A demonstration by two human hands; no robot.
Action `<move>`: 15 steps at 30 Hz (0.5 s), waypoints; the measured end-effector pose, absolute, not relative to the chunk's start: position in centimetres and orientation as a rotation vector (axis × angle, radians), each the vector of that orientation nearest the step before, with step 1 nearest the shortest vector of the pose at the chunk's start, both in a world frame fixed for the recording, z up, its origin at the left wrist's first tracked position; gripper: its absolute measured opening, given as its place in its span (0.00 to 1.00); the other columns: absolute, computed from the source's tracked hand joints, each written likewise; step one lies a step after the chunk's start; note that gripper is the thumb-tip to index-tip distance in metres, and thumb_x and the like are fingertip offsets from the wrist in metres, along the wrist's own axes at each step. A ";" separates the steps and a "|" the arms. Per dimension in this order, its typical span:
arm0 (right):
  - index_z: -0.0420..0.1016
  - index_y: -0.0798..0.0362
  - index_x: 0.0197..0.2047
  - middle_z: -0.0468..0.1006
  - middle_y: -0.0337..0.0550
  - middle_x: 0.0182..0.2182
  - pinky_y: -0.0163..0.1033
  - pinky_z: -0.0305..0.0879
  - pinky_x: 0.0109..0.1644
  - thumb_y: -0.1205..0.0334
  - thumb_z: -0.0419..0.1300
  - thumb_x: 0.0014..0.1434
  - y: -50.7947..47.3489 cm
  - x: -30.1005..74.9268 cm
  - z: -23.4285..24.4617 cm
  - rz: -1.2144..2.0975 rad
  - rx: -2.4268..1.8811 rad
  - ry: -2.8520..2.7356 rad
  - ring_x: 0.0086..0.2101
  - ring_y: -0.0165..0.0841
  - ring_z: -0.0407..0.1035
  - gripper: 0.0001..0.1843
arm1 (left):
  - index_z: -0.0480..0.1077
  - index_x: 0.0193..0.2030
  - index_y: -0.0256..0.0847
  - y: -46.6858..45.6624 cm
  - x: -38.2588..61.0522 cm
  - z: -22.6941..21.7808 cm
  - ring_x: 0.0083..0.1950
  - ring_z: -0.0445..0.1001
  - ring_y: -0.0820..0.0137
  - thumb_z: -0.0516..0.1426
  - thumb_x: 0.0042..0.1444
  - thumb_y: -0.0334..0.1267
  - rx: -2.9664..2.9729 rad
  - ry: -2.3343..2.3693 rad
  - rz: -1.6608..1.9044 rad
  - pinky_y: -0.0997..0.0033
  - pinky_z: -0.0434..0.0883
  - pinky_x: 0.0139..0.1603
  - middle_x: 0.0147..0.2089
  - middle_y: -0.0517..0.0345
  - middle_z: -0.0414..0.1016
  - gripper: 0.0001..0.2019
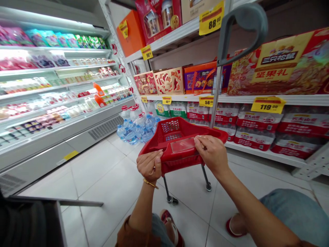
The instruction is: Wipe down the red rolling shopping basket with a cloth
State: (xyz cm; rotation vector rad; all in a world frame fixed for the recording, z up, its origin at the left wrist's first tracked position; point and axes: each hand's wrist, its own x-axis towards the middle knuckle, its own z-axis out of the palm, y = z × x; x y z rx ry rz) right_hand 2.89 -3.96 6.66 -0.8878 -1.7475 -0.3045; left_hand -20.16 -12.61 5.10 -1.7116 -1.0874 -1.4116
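A small red plastic shopping cart point(167, 161) with a perforated basket stands in front of me on thin grey legs with wheels. My left hand point(150, 165) is closed round the near left part of its red rim, and a gold bangle sits on that wrist. Farther right, my right hand point(212, 152) grips the same rim, fingers curled over it beside a clear panel point(183, 145). Behind the right side of the cart rises a metal pole point(216, 99), topped by a grey looped handle point(259, 24). Whether the pole joins the cart cannot be made out.
Shelves with gift boxes point(280, 65) and packs of bottled water point(254, 133) line the right. Large water bottles point(138, 128) stand on the floor beyond the cart. A refrigerated display point(84, 128) runs along the left. A dark object point(28, 223) occupies the lower left.
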 end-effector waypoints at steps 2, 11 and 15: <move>0.79 0.53 0.36 0.83 0.45 0.34 0.41 0.66 0.45 0.61 0.56 0.64 -4.2 2.8 6.5 -0.317 -0.882 -1.730 0.36 0.36 0.75 0.10 | 0.78 0.38 0.41 -12.6 -20.3 5.1 0.36 0.81 0.67 0.54 0.57 0.29 -1.711 -1.100 -1.418 0.66 0.73 0.39 0.35 0.55 0.83 0.11; 0.79 0.52 0.37 0.82 0.45 0.35 0.42 0.64 0.47 0.60 0.57 0.64 -4.1 2.8 6.0 -0.305 -0.921 -1.679 0.37 0.36 0.75 0.10 | 0.78 0.36 0.39 -11.3 -20.2 4.9 0.36 0.81 0.67 0.52 0.60 0.31 -1.672 -1.155 -1.429 0.63 0.72 0.41 0.34 0.54 0.83 0.12; 0.79 0.52 0.37 0.82 0.45 0.35 0.42 0.64 0.46 0.61 0.56 0.65 -4.3 2.8 6.2 -0.327 -0.913 -1.703 0.36 0.36 0.75 0.10 | 0.77 0.38 0.39 -10.9 -19.1 5.5 0.38 0.81 0.66 0.53 0.59 0.30 -1.572 -1.169 -1.289 0.59 0.71 0.47 0.36 0.53 0.83 0.11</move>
